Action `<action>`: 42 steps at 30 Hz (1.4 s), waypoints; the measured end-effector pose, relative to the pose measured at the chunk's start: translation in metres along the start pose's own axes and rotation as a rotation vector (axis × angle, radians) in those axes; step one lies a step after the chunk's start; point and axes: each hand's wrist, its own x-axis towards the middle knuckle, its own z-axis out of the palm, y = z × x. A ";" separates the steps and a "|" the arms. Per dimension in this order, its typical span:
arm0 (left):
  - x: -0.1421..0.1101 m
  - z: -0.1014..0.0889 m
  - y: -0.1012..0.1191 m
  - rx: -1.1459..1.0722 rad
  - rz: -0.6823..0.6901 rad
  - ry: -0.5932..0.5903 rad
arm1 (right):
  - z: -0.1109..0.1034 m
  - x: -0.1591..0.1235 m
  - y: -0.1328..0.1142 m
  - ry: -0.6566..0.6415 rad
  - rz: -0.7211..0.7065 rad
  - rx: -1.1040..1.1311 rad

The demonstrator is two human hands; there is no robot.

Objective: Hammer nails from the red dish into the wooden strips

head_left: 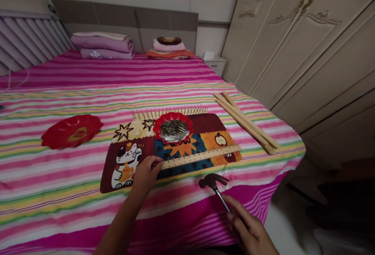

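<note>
Wooden strip [201, 156] on the mat [206, 121], left hand [149, 170] at its left end.
I can't tell what those bent fingers pinch; my right hand [249, 223] grips the hammer [212, 180] by its handle. A red bowl [157, 123] of nails [174, 129] sits just beyond. I'd keep fingertips clear of the hammer's face, strike squarely, and expect the bed [58, 169] to give underneath.

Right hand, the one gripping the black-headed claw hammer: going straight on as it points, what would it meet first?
Probably the nail-studded pale wooden strip, with the hammer head leading; height is unclear, so it might pass above.
</note>
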 end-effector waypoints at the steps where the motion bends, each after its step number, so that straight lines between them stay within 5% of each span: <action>1: -0.001 0.001 -0.001 0.006 0.011 0.013 | 0.005 0.005 -0.014 -0.088 -0.021 0.022; 3: -0.002 0.002 -0.001 0.008 0.026 0.036 | 0.013 0.017 -0.044 -0.230 -0.081 0.051; 10: -0.003 0.006 -0.001 -0.030 0.037 0.053 | 0.048 0.061 -0.111 -0.296 -0.330 -0.013; 17: -0.004 0.006 -0.003 0.001 0.036 0.054 | 0.065 0.075 -0.123 -0.368 -0.479 -0.111; 27: -0.002 0.010 -0.008 0.041 0.054 0.044 | 0.063 0.069 -0.124 -0.347 -0.489 -0.107; 34: -0.002 0.005 -0.006 0.004 0.026 -0.004 | 0.015 0.036 -0.074 -0.326 -0.249 -0.085; 38: 0.006 -0.008 -0.003 0.001 0.013 -0.081 | -0.012 0.015 -0.025 -0.195 -0.083 -0.065; 42: 0.031 -0.016 0.008 0.097 0.040 -0.011 | -0.027 0.003 0.018 -0.033 0.038 -0.012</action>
